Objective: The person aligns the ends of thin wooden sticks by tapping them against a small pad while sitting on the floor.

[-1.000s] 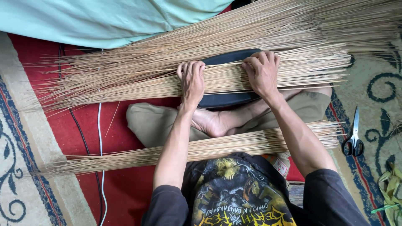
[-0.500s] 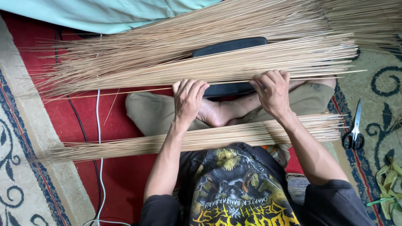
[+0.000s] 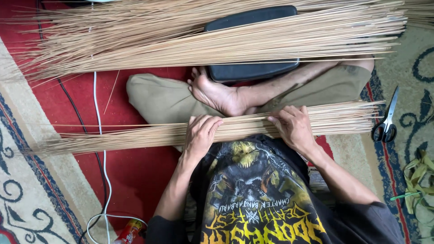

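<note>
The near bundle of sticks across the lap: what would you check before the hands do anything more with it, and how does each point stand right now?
1. Left hand on the near bundle: ok, fingers curled over it.
2. Right hand on the same bundle: ok, resting on top.
3. Bundle lying flat across the lap: ok, though loose sticks splay at the left end.
4. Far bundle apart from the near one: ok, it lies beyond the foot, over the black pad.
5. Scissors out of the hands' way: ok, on the rug to the right.
6. Bundle tied: cannot tell.
</note>
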